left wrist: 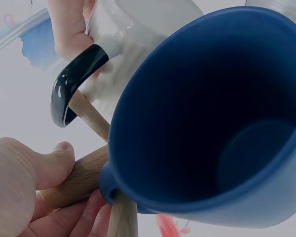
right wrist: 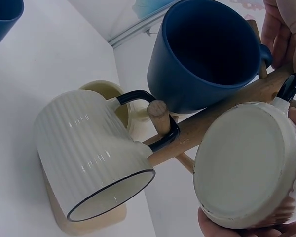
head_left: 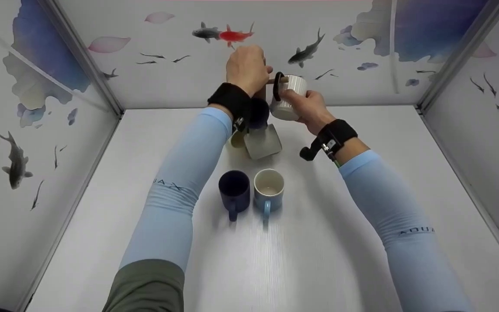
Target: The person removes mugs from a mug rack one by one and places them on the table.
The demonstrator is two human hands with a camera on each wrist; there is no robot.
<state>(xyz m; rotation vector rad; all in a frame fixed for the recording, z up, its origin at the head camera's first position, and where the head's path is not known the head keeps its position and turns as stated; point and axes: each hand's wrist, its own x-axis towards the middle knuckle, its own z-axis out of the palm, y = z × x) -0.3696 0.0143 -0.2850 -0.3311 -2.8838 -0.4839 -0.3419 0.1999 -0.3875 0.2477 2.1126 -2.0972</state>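
My left hand grips the top of a wooden mug rack's post. My right hand holds a white ribbed mug by its body, the thumb near its black handle. A wooden peg of the rack passes through that handle's loop. Just below my left hand, a blue mug hangs on another peg, its mouth facing the left wrist camera. A second white ribbed mug with a black handle hangs lower. Behind it, a cream mug is partly hidden.
On the white table, a navy mug and a light blue mug stand upright side by side, nearer me than the rack, handles toward me. A white back wall with painted fish rises behind the rack.
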